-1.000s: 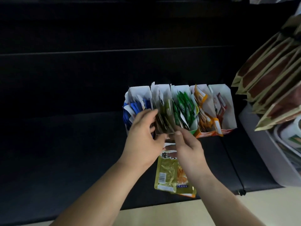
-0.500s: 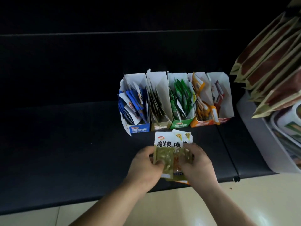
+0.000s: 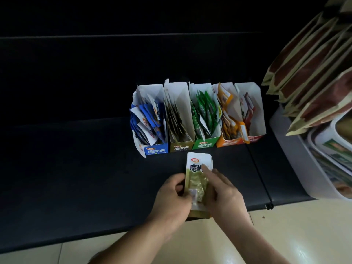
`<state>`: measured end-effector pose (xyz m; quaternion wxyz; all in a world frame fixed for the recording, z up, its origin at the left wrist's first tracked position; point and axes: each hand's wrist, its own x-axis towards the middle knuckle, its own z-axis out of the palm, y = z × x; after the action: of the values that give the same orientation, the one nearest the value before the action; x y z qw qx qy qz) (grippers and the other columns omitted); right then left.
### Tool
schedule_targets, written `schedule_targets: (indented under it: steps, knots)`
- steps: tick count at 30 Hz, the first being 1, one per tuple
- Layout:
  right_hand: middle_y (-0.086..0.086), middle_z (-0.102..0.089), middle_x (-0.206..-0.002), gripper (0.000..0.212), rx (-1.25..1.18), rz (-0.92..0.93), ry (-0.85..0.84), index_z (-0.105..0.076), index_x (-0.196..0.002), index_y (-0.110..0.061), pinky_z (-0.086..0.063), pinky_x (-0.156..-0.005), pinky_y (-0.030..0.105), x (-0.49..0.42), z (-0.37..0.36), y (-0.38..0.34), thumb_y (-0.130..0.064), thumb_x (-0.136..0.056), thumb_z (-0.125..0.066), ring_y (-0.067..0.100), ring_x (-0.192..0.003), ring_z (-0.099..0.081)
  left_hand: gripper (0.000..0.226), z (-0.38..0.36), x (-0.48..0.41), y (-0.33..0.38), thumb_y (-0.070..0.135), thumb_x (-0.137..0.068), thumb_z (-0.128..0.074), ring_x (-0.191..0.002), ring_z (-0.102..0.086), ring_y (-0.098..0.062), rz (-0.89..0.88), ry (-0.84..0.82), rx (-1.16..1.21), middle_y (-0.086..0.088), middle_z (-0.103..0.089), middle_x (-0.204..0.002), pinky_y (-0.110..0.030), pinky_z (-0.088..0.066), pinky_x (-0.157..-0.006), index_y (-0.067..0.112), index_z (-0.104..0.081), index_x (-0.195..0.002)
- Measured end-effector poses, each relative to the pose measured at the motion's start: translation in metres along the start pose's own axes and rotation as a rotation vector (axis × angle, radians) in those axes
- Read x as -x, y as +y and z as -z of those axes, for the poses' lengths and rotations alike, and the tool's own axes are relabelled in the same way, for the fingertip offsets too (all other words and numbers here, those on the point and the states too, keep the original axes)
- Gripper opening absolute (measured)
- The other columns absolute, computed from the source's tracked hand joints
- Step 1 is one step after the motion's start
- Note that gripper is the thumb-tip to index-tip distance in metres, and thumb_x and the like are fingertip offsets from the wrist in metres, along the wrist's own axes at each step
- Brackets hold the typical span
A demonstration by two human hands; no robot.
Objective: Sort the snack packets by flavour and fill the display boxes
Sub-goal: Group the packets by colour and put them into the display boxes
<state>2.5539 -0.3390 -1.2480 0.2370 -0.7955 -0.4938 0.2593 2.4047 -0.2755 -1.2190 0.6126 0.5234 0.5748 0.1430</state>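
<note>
**Two hands hold a stack of olive-green snack packets in front of five display boxes**

Seen from above, a person's two bare hands meet over a black surface (image 3: 76, 168), near its front edge. Between them is a stack of olive-green packets (image 3: 196, 178), standing upright on its short end with its white printed top pointing away from the person.

The left hand (image 3: 172, 195) grips the stack's left edge, with its fingers curled round the side and the thumb on the front. The right hand (image 3: 222, 191) lies over the stack's right side, its forefinger stretched out flat on the white top. Its thumb is hidden, so it is not possible to tell whether this hand grips the stack or only rests on it.

Just beyond the stack, five open-topped card boxes stand side by side, touching in a row. From left to right:

- The blue box (image 3: 156, 150) is crammed with blue-and-white packets (image 3: 150, 119).
- The olive box (image 3: 181, 147) holds dark olive packets (image 3: 175, 119) leaning against its left wall. The held stack is straight in front of this box.
- The green box (image 3: 204, 144) holds green packets (image 3: 205, 109).
- The orange box (image 3: 228, 142) holds orange packets (image 3: 226, 121).
- The red box (image 3: 254, 139) holds a few red packets (image 3: 247, 111).

At the right edge of the view, a white tub (image 3: 297, 159) sits beside the row, and brown pouches (image 3: 314, 73) hang fanned out above it. A pale floor (image 3: 285, 235) shows below the surface.
</note>
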Motion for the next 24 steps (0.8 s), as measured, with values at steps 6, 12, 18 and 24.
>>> schedule_targets:
  steps: [6,12,18,24]
  knots:
    - [0.005,-0.047,-0.16,0.048,0.043,0.015,0.009,-0.062,-0.141,-0.038,-0.045,-0.099,0.023,0.001,-0.007,0.0,-0.028,-0.095,-0.068,0.021,-0.138,-0.055,0.035,-0.015,-0.001,-0.001,0.004,-0.096,-0.067,-0.086,-0.069,0.011,0.01,0.095,0.113,0.023,-0.076,-0.094,-0.005,-0.05,-0.065,0.037,-0.071,-0.107]
    - [-0.005,-0.058,-0.147,0.04,-0.139,0.004,0.068,-0.069,-0.135,-0.03,-0.031,-0.1,-0.002,-0.003,-0.005,0.016,-0.02,-0.096,-0.069,0.008,-0.135,-0.054,0.036,-0.018,-0.008,0.014,0.006,-0.088,-0.078,-0.087,-0.073,-0.013,0.246,0.163,0.347,0.006,-0.072,-0.099,-0.033,-0.063,-0.079,0.026,-0.065,-0.115]
    - [-0.008,-0.06,-0.144,0.043,-0.315,0.012,0.078,-0.062,-0.133,-0.042,-0.038,-0.11,0.008,0.003,-0.002,0.015,-0.014,-0.101,-0.063,-0.002,-0.138,-0.049,0.019,-0.023,0.0,0.016,0.02,-0.097,-0.07,-0.079,-0.073,0.001,0.1,0.044,0.133,0.014,-0.076,-0.096,-0.009,-0.051,-0.057,0.034,-0.072,-0.109]
    - [-0.025,-0.072,-0.111,0.048,-0.562,-0.044,0.033,-0.062,-0.133,-0.038,-0.061,-0.082,0.025,0.025,0.016,-0.013,-0.001,-0.103,-0.053,0.003,-0.103,-0.071,0.034,-0.017,0.026,0.029,0.014,-0.091,-0.073,-0.089,-0.072,0.001,-0.101,-0.008,0.07,0.018,-0.076,-0.098,-0.01,-0.052,-0.067,0.041,-0.069,-0.111]
